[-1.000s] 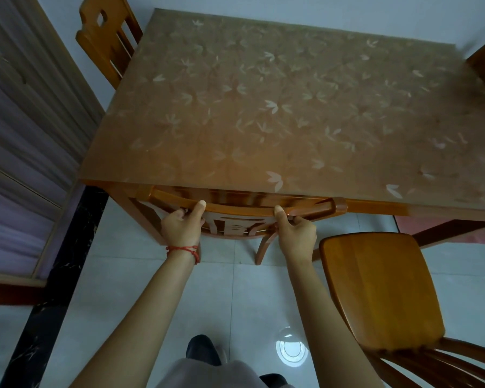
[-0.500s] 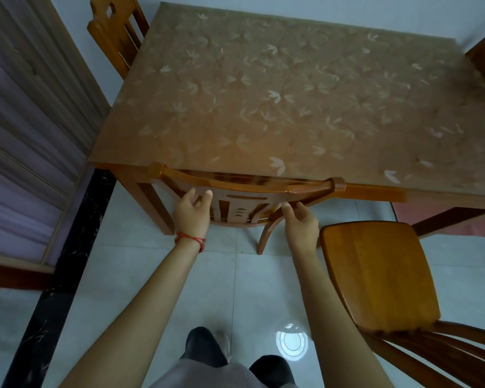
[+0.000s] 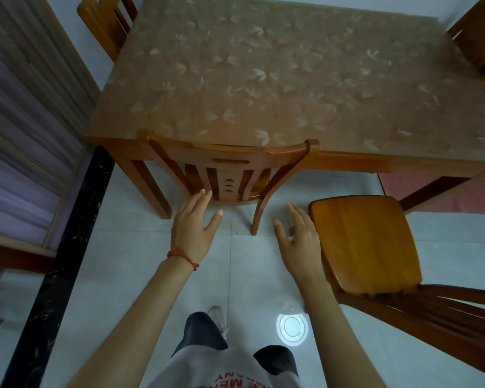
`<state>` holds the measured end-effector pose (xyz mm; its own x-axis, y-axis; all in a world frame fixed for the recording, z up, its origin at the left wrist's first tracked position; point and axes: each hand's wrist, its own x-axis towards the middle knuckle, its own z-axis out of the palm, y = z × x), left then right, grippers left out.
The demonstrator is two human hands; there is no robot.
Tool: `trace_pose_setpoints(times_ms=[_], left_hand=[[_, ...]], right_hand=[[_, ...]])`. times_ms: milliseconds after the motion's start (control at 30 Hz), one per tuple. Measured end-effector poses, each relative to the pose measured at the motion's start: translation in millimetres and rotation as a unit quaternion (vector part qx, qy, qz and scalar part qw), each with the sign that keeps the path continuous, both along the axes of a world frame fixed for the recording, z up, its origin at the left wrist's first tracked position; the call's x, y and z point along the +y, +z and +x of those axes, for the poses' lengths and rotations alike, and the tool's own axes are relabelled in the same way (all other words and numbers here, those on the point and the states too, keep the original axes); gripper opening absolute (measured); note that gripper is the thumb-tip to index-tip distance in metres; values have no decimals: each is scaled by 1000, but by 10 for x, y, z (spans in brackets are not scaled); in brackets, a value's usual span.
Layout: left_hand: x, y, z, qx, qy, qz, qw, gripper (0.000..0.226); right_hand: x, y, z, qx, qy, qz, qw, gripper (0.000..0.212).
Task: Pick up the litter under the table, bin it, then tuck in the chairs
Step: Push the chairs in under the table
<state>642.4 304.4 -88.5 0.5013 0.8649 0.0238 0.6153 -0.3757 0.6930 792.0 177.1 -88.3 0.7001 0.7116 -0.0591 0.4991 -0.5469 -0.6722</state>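
A wooden chair point(image 3: 227, 161) stands tucked under the near edge of the table point(image 3: 291, 79), its back rail against the tabletop. My left hand point(image 3: 193, 228) hovers open just below the chair's back slats, holding nothing. My right hand point(image 3: 298, 239) is open too, fingers spread, beside the chair's right rear leg and close to the seat of a second wooden chair point(image 3: 367, 242). That second chair stands pulled out at the right, its seat clear of the table. No litter shows on the floor.
A third chair point(image 3: 107, 21) stands at the table's far left corner, and part of a fourth point(image 3: 482, 43) at the far right. A cabinet with purple panels point(image 3: 25, 121) lines the left. My legs and shoe point(image 3: 219, 320) are below on the pale tiled floor.
Both hands have let go of the chair's top rail and drawn back and down, fingers opening. The view has pulled away from the table, showing more of the chair's back.
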Motion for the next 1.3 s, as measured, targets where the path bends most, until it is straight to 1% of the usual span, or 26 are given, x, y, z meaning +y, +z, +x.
trace_pose_setpoints(times_ms=[200, 333, 533, 667, 800, 867, 1033, 1167, 1233, 1300], left_hand=[[-697, -53, 1, 69, -54, 54, 995, 49], [-1201, -81, 48, 88, -97, 80, 988, 49], [-1858, -54, 280, 94, -183, 105, 973, 49], [-2203, -13, 482, 92, -263, 121, 953, 52], [-2463, 12, 679, 81, -355, 126, 923, 54], [-2568, 13, 775, 74, -404, 127, 903, 54], [-2862, -18, 936, 76, -510, 145, 844, 57], [-3104, -76, 955, 49, -585, 162, 793, 52], [-3264, -97, 962, 39, -621, 165, 765, 51], [-3386, -108, 975, 36, -639, 167, 750, 51]], right_hand=[[-731, -54, -29, -35, 0, -32, 999, 56], [-1287, -89, -55, -46, -17, -61, 997, 58], [-2135, -115, -119, -70, -82, -90, 990, 58], [-2563, -117, -205, -57, -144, -89, 984, 55], [-2944, -98, -304, -77, -212, -92, 970, 51], [-3117, -84, -368, -72, -262, -92, 958, 51], [-3535, -83, -650, -57, -385, -93, 917, 52], [-3799, -125, -976, -44, -474, -92, 875, 51], [-3940, -161, -1170, -29, -511, -99, 854, 52], [-4043, -203, -1317, -20, -529, -107, 842, 52]])
